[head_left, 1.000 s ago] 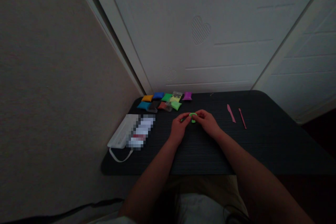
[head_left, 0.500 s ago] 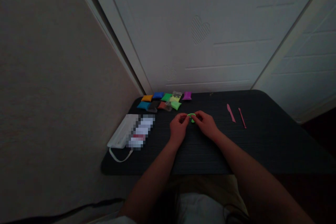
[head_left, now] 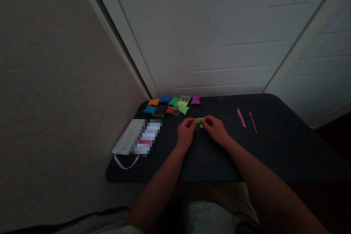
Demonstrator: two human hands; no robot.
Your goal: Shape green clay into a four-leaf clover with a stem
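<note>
Far left on the table (head_left: 276, 150), white item with a loop (head_left: 128, 137); loop hangs loose near the front edge, a sleeve could snag it and drag the lot. Blurred item (head_left: 149, 137) next, can't make it out. Behind, packets (head_left: 169, 110) crowded in rows, some touching; an elbow or a reach could shove them. Left hand (head_left: 185, 131): fingertips pinched on one end of the green piece (head_left: 200, 120), which sits between both hands, above the table's middle. It looks soft and thin, so uneven pulling could tear it, hard pinching could dent it. A lower bit hangs under the arc; if barely joined, it could drop. Right hand (head_left: 216, 128): thumb and finger pinched on the other end. Right of it, knife (head_left: 241, 118) and stick (head_left: 253, 123), pink, lying loose, apart; the right forearm swinging outward could knock them.
</note>
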